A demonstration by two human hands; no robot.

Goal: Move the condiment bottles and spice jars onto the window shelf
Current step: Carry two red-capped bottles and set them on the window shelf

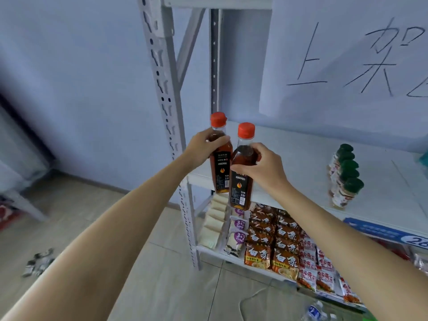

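I hold two tall bottles of dark brown liquid with red caps and black labels, side by side in front of the white shelf (301, 158). My left hand (203, 147) grips the left bottle (221, 167) at its shoulder. My right hand (264, 167) grips the right bottle (240, 181) the same way; its base hangs below the shelf's front edge. Both bottles are upright, just off the shelf's left end. A row of small spice jars (345, 177) with green lids stands on the shelf to the right.
The white metal rack's slotted upright post (171, 126) rises just left of the bottles. The lower shelf holds noodle packets (282, 249) and snack packs (215, 223). A blue price strip (382, 230) runs along the shelf front. A water bottle (317, 311) lies on the floor.
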